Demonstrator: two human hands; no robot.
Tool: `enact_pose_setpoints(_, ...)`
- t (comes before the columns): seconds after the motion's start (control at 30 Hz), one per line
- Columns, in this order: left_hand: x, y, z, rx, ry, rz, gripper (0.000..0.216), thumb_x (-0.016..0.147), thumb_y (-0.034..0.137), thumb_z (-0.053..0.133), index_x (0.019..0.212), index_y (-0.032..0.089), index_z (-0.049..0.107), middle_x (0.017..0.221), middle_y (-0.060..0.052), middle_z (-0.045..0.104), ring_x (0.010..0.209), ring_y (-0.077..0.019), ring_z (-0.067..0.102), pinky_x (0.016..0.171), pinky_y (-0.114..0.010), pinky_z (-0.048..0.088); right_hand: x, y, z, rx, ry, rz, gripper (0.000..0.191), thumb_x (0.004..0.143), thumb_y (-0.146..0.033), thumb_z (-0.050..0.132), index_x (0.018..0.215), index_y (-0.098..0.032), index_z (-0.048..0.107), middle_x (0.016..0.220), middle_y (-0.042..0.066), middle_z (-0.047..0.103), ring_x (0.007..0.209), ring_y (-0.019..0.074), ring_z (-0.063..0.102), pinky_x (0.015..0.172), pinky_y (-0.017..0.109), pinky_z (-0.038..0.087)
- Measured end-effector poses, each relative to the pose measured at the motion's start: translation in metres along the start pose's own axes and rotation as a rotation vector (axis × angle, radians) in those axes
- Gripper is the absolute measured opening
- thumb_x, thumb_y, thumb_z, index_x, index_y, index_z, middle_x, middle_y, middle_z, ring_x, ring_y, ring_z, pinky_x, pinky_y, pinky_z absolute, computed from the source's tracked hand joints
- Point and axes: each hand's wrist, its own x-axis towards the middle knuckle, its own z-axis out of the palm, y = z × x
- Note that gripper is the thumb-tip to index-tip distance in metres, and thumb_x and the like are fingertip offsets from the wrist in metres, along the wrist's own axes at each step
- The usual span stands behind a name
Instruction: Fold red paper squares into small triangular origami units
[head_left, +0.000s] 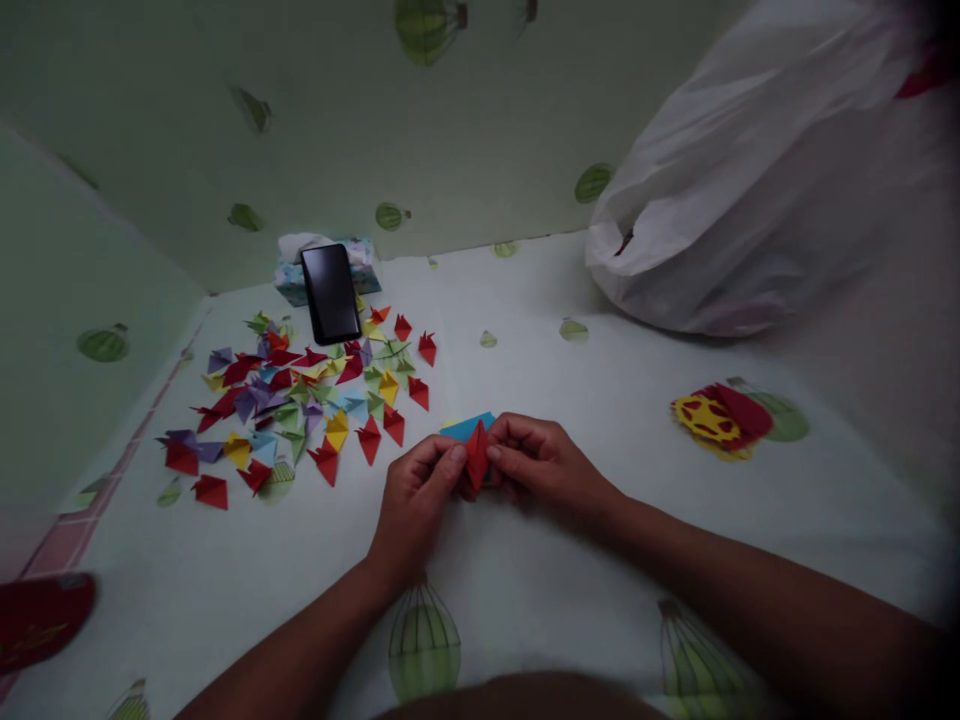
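A red folded paper piece (477, 458), narrow and diamond-shaped, stands upright between my two hands. My left hand (421, 490) pinches its left side between thumb and fingers. On the other side, my right hand (544, 462) grips its right edge in the same way. Just behind it lies blue paper (469, 427) on the white surface, partly covered by my fingers and the red piece. To the left of my hands spreads a pile of small folded paper cranes (300, 395) in red, yellow, green, purple and blue.
A black phone (331, 293) leans on a tissue box (366, 265) behind the cranes. At the back right stands a large white plastic bag (720, 200). Yellow and red paper cut-outs (709, 420) lie to the right. A red object (45, 620) shows at the left edge.
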Motion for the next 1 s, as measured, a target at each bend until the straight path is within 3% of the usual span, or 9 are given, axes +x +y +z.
enact_pose_setpoints(0.37, 0.0026, 0.0032, 0.0024, -0.012, 0.008, -0.036, 0.021, 0.085, 0.031, 0.065, 0.071, 0.016, 0.065, 0.060, 0.000, 0.063, 0.058, -0.0118, 0.055, 0.059, -0.023, 0.044, 0.0002, 0.0008, -0.0017, -0.060, 0.031, 0.014, 0.021, 0.085, -0.033, 0.062, 0.073, -0.019, 0.051, 0.060, -0.004, 0.055, 0.046, 0.0068, 0.045, 0.043, 0.021, 0.035)
enact_pose_setpoints(0.53, 0.0015, -0.0018, -0.0007, -0.033, -0.013, -0.049, 0.025, 0.091, 0.035, 0.060, 0.074, 0.017, 0.065, 0.062, 0.000, 0.064, 0.060, -0.0120, 0.057, 0.063, -0.024, 0.045, 0.0004, 0.0004, -0.0016, -0.062, 0.037, 0.009, 0.022, 0.084, -0.033, 0.063, 0.072, -0.020, 0.050, 0.059, -0.005, 0.054, 0.045, 0.0070, 0.044, 0.043, 0.021, 0.035)
enact_pose_setpoints(1.0, 0.0042, 0.0005, -0.0003, -0.061, -0.044, -0.054, 0.017, 0.085, 0.028, 0.067, 0.074, 0.016, 0.067, 0.064, 0.001, 0.065, 0.059, -0.0101, 0.058, 0.060, -0.021, 0.046, -0.0009, 0.0010, -0.0028, 0.036, -0.027, -0.006, 0.013, 0.086, -0.029, 0.062, 0.081, -0.018, 0.057, 0.065, -0.002, 0.061, 0.048, 0.0071, 0.051, 0.045, 0.020, 0.041)
